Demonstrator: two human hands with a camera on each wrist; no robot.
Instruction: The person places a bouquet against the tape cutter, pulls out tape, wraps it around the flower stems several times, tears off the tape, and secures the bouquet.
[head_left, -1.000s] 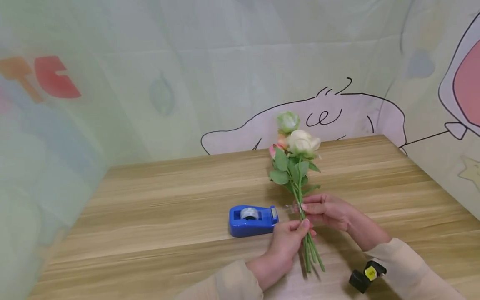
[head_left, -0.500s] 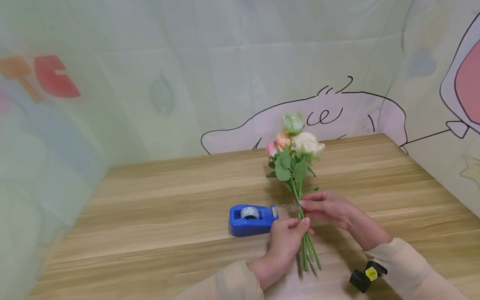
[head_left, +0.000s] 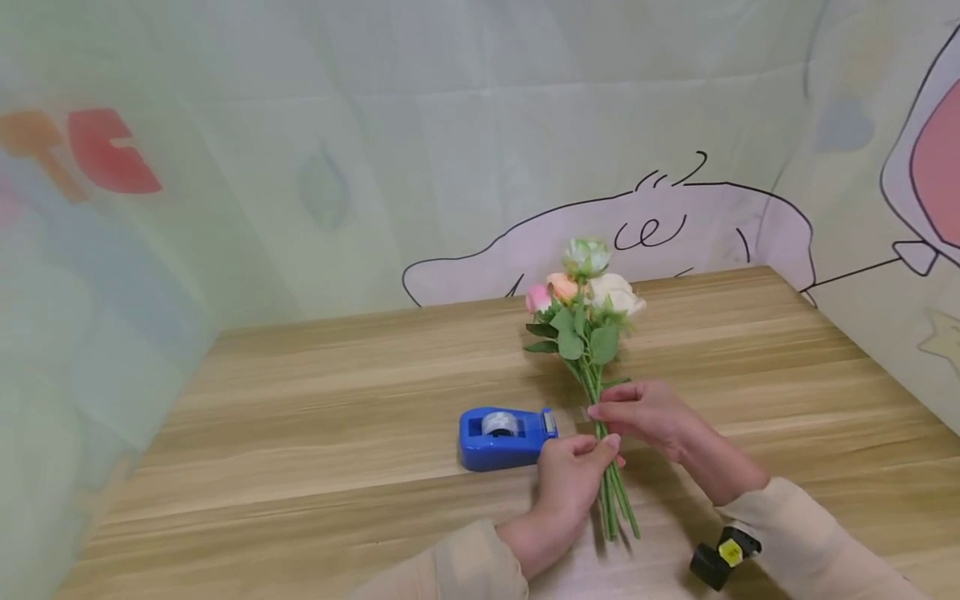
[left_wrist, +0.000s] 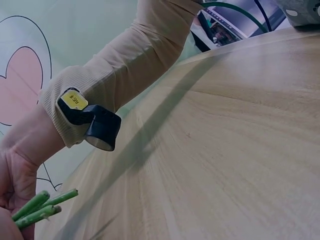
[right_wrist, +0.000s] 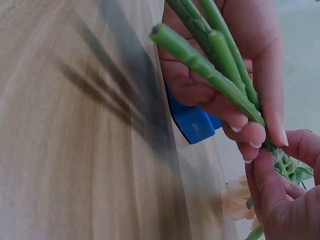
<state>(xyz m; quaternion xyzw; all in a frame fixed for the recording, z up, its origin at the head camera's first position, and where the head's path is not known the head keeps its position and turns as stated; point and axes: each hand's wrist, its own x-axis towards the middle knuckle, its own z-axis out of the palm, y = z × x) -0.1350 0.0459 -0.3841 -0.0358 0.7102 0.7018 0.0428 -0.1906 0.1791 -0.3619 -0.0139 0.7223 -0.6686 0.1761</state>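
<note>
My left hand [head_left: 572,475] grips the lower stems of a bunch of artificial flowers [head_left: 588,333] between thumb and fingers. The blooms are white, pale green, orange and pink, with green leaves below them. Just above it, my right hand [head_left: 651,415] pinches the stems, its thumb and fingertips right at a strip of clear tape [head_left: 585,412]. In the right wrist view the cut green stems [right_wrist: 220,70] stick out past the left hand, and the wrapped spot looks shiny between both hands' fingertips. A blue tape dispenser [head_left: 504,439] with a roll in it stands left of the stems.
A black wrist camera with a yellow label [head_left: 727,554] sits at the right sleeve. The wooden table [head_left: 322,417] meets a printed cloth backdrop [head_left: 480,150] behind and at both sides. In the left wrist view a screen [left_wrist: 245,20] and cables show past the table edge.
The bunch has turned in my hands, bringing the orange and pink blooms into fuller view. The tape's loose end shows less beside the stems. My right hand has shifted slightly left; the dispenser stays put.
</note>
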